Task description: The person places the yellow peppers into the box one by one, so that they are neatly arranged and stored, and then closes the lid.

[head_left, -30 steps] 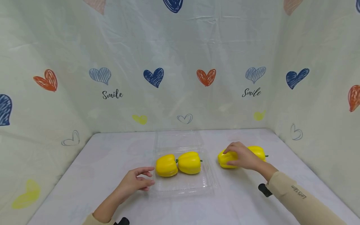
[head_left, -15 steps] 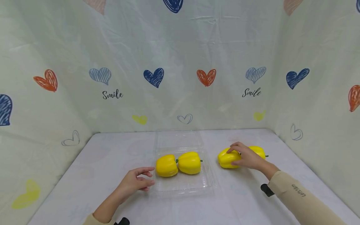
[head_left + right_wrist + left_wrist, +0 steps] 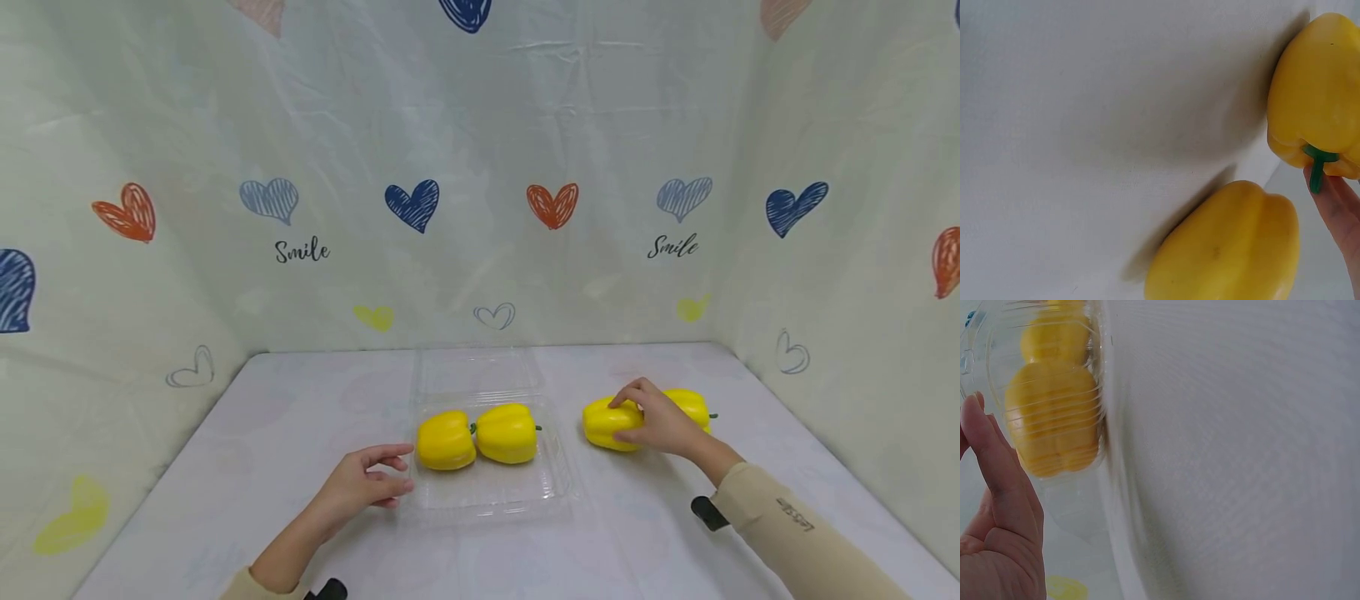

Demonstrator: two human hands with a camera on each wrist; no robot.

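Observation:
Two yellow bell peppers, a left one (image 3: 446, 442) and a right one (image 3: 507, 434), lie side by side in a clear plastic clamshell box (image 3: 491, 498). Its lid (image 3: 476, 372) is folded back away from me. My left hand (image 3: 358, 485) is at the box's left edge, fingers loosely extended and holding nothing; whether they touch the wall is unclear. Right of the box, my right hand (image 3: 666, 427) holds a third bell pepper (image 3: 604, 422) by its stem end, thumb and fingers around it. Its green stem (image 3: 1317, 172) shows in the right wrist view. Another bell pepper (image 3: 688, 407) lies just behind that hand.
A white cloth covers the table (image 3: 300, 408). Curtains (image 3: 480, 150) printed with hearts and "Smile" enclose it at the back and both sides. A black wrist camera (image 3: 708, 512) hangs below the right sleeve.
My right hand has slid slightly right, toward the stem end of the third pepper, uncovering more of it. That pepper has barely moved. The left hand and the box stay put.

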